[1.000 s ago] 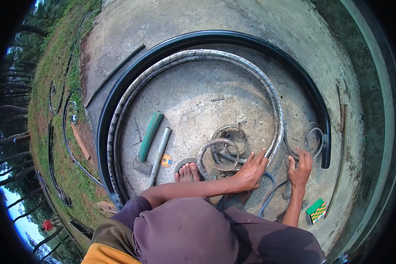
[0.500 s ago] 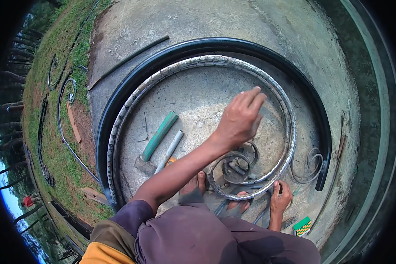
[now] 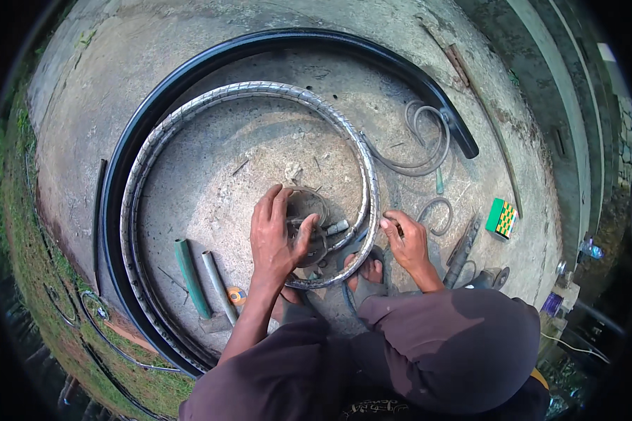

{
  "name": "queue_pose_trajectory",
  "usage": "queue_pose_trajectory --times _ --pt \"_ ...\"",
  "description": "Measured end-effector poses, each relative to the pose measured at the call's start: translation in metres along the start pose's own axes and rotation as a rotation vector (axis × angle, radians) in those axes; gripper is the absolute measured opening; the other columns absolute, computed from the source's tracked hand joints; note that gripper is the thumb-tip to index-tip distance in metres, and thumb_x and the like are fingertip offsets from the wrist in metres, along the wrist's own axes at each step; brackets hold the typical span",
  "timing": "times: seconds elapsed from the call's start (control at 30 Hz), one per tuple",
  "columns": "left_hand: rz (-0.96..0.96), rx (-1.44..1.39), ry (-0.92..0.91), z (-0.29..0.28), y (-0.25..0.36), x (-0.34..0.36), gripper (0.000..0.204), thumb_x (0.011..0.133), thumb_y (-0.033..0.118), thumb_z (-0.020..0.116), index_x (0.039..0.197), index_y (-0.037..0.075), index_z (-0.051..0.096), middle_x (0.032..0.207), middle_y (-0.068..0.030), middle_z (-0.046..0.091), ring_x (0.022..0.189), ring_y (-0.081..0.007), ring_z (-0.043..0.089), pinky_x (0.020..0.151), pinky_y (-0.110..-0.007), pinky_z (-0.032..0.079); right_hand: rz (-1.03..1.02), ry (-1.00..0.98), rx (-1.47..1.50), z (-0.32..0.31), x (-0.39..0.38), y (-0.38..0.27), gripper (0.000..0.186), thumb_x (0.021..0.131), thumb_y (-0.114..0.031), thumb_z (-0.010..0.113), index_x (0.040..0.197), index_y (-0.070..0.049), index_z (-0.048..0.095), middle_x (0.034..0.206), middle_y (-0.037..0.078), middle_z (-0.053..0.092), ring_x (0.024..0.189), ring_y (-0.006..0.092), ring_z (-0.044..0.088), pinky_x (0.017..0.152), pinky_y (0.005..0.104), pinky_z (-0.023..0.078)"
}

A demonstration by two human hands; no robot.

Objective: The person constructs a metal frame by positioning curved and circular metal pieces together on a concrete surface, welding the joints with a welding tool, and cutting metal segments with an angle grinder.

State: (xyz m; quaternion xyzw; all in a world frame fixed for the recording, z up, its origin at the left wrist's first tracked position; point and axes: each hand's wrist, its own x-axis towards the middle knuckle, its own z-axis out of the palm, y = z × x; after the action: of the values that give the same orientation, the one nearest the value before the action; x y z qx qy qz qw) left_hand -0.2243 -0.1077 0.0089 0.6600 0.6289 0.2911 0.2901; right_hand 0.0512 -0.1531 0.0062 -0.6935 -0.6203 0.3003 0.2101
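A large hoop [image 3: 249, 87], silvery and banded with dark wrap marks, lies on the concrete before me. Inside its near right part is a grey coil of flat strip [image 3: 322, 205]. My left hand [image 3: 272, 237] curls around the coil's left side, thumb apart from the fingers; the palm hides part of the coil. A short pale tube end [image 3: 338, 227] pokes out beside it. At the hoop's right outer edge is my right hand [image 3: 407, 245], its thumb and forefinger pinched together. Whatever lies between those fingertips is too small to make out.
A thick black pipe [image 3: 295, 35] arcs around the hoop. Green [image 3: 192, 279] and grey [image 3: 219, 286] tubes lie at the hoop's near left, by an orange tape roll [image 3: 237, 295]. Rightward are looped grey tubing [image 3: 439, 151], a green box [image 3: 501, 218] and a thin rod [image 3: 495, 130].
My left hand has come down and left from its raised place to the grey coil. My right hand stays near the hoop's outer edge. The whole view has turned.
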Motion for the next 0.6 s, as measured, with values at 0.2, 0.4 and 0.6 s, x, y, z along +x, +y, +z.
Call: queue_pose_trajectory --times 0.2,0.4,0.6 --pt "0.051 0.104 -0.086 0.005 0.002 -0.006 0.053 0.083 0.032 0.077 0.123 0.001 0.06 0.127 -0.0188 0.059 0.116 -0.0384 0.055 0.1 -0.047 0.045 0.081 0.128 0.008 -0.019 -0.04 0.034 0.026 0.091 -0.016 0.07 0.112 -0.001 0.066 0.089 0.015 0.067 0.074 0.0294 0.066 0.065 0.0395 0.051" --pt "0.051 0.066 -0.192 -0.007 0.0 -0.008 0.056 0.085 0.03 0.079 0.128 0.001 0.058 0.127 -0.0167 0.056 0.111 -0.0293 0.058 0.085 -0.039 0.058 0.118 0.429 -0.203 -0.06 -0.078 0.065 0.033 0.085 -0.008 0.072 0.117 -0.004 0.063 0.093 0.013 0.059 0.084 0.03 0.061 0.073 0.0419 0.049" --pt "0.011 0.055 -0.2 -0.001 -0.016 -0.021 0.054 0.087 0.021 0.076 0.132 0.001 0.054 0.129 -0.0176 0.054 0.115 -0.0307 0.059 0.086 -0.039 0.06 0.419 0.64 -0.372 -0.094 -0.111 0.103 0.048 0.084 -0.015 0.075 0.127 -0.003 0.056 0.104 0.017 0.056 0.101 0.034 0.058 0.087 0.0455 0.046"
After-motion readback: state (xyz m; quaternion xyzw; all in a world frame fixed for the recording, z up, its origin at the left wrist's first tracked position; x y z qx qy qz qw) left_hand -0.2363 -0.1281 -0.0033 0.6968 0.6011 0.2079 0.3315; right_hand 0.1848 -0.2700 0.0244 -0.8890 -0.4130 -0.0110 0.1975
